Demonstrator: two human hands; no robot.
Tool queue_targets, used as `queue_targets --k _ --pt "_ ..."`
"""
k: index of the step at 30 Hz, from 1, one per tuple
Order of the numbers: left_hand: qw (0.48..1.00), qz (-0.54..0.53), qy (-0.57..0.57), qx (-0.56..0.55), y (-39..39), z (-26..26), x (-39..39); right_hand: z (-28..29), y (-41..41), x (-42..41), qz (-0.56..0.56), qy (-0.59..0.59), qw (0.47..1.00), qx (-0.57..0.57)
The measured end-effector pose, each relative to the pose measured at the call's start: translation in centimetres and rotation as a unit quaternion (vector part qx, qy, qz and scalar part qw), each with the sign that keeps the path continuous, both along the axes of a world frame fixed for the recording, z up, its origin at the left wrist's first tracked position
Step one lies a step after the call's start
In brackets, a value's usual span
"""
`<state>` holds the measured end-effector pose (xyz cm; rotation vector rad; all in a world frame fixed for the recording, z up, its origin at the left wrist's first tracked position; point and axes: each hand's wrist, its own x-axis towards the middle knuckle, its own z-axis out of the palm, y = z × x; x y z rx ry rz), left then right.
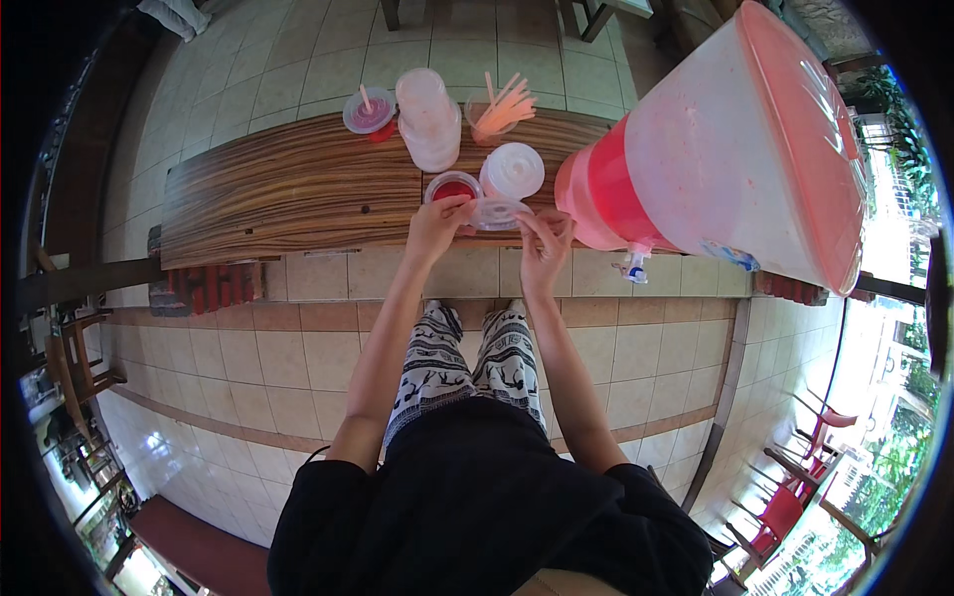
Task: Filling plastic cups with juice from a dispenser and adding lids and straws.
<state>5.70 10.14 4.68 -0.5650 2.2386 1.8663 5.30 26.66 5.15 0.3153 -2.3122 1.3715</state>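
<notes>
Between both hands is a clear plastic cup lid (498, 214), with my left hand (438, 223) pinching its left edge and my right hand (546, 237) at its right edge. Just left of the lid stands an uncovered plastic cup (452, 186) of red drink, partly hidden by my left fingers. Behind the lid is a stack of clear lids (513, 171). A tall stack of clear plastic cups (430, 123) rises farther back. To its left sits a lidded cup (370, 112) of red drink with a straw in it.
Pink straws (507, 106) stand in a clear cup at the back of the wood-grain table (298, 186). A large drink dispenser (693, 156) with red liquid and a pink lid fills the right end, its spigot (633, 267) jutting over the front edge. Red chairs (782, 510) are at far right.
</notes>
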Motion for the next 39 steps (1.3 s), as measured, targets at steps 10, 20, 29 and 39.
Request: queue_targets --k 10,20,29,39 --pt "0.975 0.102 0.082 -0.182 -1.4 -1.0 2.3 -2.8 -2.6 1.0 0.076 -0.112 0.99 -0.046" --pt "0.953 0.158 0.159 -0.202 -2.0 -3.3 1.7 -4.4 -5.0 0.2 0.036 -0.066 0.994 0.084" --pt "0.93 0.12 0.171 -0.302 -2.5 -3.1 1.5 -3.2 -6.1 0.3 0.007 -0.085 0.972 0.22" --pt "0.85 -0.111 0.318 -0.405 -3.0 -5.0 1.1 -4.3 -6.2 -1.1 0.123 -0.07 0.915 0.377"
